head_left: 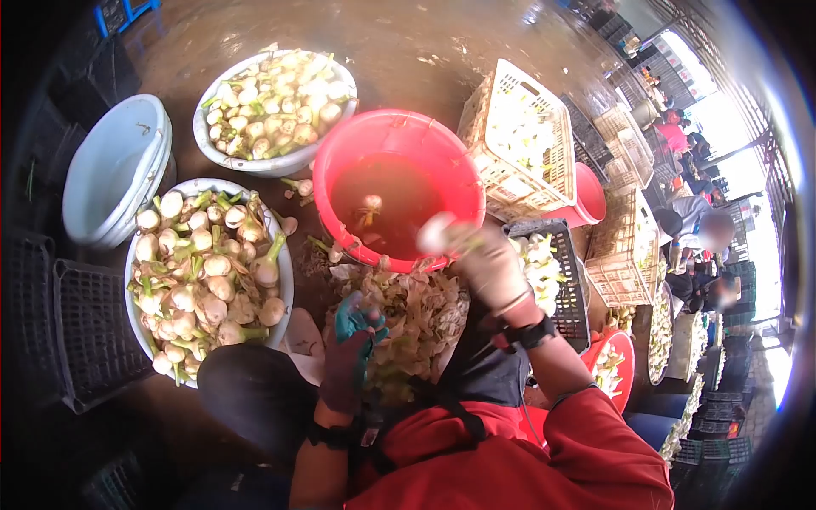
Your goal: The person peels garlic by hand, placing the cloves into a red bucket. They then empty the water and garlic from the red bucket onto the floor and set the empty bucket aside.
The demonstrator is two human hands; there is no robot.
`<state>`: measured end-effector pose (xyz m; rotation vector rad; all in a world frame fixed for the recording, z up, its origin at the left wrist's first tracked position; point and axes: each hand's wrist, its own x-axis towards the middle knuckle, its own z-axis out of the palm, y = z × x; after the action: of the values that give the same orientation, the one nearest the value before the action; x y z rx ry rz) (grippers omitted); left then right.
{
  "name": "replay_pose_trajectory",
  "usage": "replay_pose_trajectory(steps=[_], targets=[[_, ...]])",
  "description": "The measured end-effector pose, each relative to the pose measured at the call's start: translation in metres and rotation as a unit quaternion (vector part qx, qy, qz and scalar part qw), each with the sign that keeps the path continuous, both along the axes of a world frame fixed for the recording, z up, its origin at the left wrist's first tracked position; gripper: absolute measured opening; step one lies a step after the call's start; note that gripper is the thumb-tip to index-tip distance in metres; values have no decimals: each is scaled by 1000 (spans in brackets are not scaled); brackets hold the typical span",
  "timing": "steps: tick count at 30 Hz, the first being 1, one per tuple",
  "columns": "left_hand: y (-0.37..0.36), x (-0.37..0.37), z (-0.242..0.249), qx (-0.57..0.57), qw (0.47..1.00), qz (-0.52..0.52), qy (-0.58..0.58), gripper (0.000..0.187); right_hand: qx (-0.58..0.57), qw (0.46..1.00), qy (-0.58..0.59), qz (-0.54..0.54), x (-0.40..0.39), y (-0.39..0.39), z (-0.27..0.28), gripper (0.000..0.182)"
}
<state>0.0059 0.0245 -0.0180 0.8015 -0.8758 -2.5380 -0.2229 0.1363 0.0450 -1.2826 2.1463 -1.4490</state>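
My right hand (493,268), in a pale glove and smeared by motion, is over the near right rim of a red tub (336,183). A whitish garlic bulb (436,234) shows blurred at its fingertips. Murky brown water fills the tub's bottom, with one bulb (371,204) in it. My left hand (355,327), wearing a teal and dark glove, is closed in front of my lap; whatever its fingers hold cannot be made out. Between my hands lies a heap of papery garlic skins (408,323).
Left of me stands a tub of stemmed garlic bulbs (204,289), with another full tub (276,106) beyond. Nested pale tubs (110,170) and black crates (102,323) are farther left. To the right are a white crate (527,127) and a black crate (561,272) of bulbs. People (705,229) sit far right.
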Motion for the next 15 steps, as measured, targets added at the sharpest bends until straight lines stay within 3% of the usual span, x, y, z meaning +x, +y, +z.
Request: replay_pose_trajectory(steps=[2, 5, 7, 9, 10, 11, 12, 13, 15], targets=[[-4, 5, 5, 2, 998, -49, -28, 57, 20, 961, 125, -245, -19, -7, 40, 27], [-5, 1, 11, -47, 989, -125, -69, 59, 87, 948, 202, -229, -31, -31, 34, 31], [0, -1, 8, -96, 980, -148, -87, 59, 217, 952, 208, -63, -38, -62, 17, 31], [5, 1, -2, -340, 928, -122, -97, 60, 307, 928, 201, 61, -46, -100, -17, 32], [2, -1, 2, -339, 928, -115, -103, 60, 305, 928, 202, 70, -64, -113, -60, 32], [-1, -2, 10, -260, 950, -124, -120, 59, 362, 896, 206, 151, -86, -127, -119, 33], [-4, -3, 15, -180, 966, -130, -136, 58, 415, 854, 210, 232, -80, -149, -125, 34], [-5, -4, 13, -180, 966, -118, -142, 58, 409, 853, 213, 243, -74, -159, -129, 34], [-7, -3, 11, -241, 963, -94, -76, 54, 433, 874, 168, 144, -55, -171, -124, 35]])
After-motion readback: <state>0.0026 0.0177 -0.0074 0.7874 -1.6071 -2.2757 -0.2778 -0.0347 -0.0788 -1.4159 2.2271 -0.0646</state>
